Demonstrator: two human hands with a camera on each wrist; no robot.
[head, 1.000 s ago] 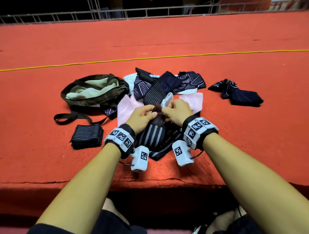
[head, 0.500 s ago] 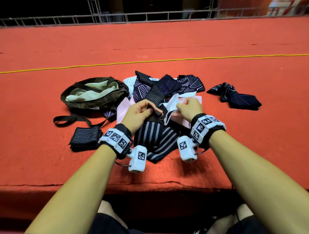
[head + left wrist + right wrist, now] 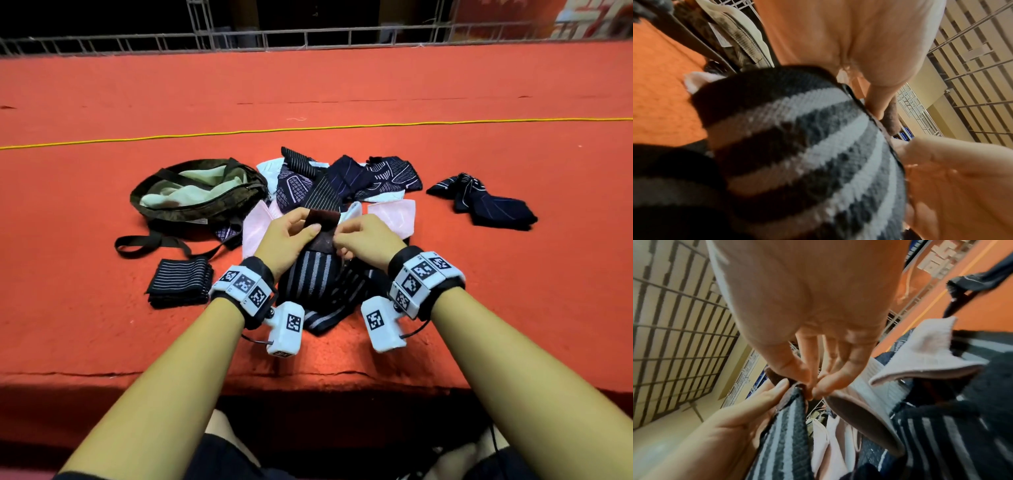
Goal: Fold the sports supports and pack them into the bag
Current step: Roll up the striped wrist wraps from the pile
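Pinching the striped support (image 3: 313, 274) by its brown end tab, left hand (image 3: 291, 236) and right hand (image 3: 363, 240) lift it above the pile, likely aligning a fold; bag (image 3: 191, 195) lies open left.

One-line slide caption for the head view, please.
Both hands, left hand and right hand, pinch a striped support above the pile beside the open bag.

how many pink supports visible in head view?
2: one pink support left of the hands beside the bag, one to their right. More may hide under the pile.
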